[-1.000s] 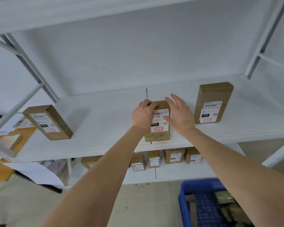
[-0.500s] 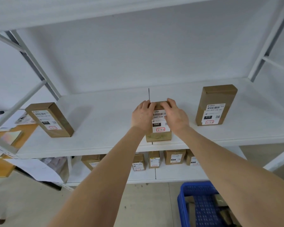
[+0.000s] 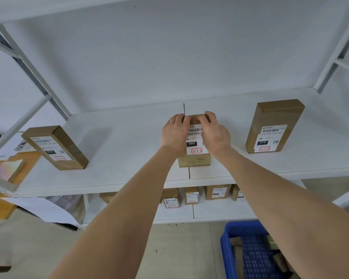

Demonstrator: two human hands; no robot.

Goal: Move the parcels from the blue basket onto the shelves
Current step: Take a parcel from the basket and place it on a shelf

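Note:
A brown cardboard parcel [image 3: 194, 156] with a white label marked 060 stands upright on the white shelf [image 3: 133, 154], at its middle seam. My left hand [image 3: 174, 132] grips its left upper edge, fingers curled over the top. My right hand [image 3: 215, 131] grips the right upper edge the same way. The blue basket [image 3: 229, 246] sits on the floor at the lower right, with brown parcels partly visible inside.
Two more labelled parcels stand on the same shelf: one tilted at the left [image 3: 55, 148], one upright at the right [image 3: 273, 126]. The lower shelf [image 3: 214, 212] holds several small boxes. White uprights frame both sides. A wooden desk [image 3: 0, 206] with papers lies at the left.
My right hand went from open beside the parcel to curled over its top. The parcel now stands more upright and slightly farther back on the shelf.

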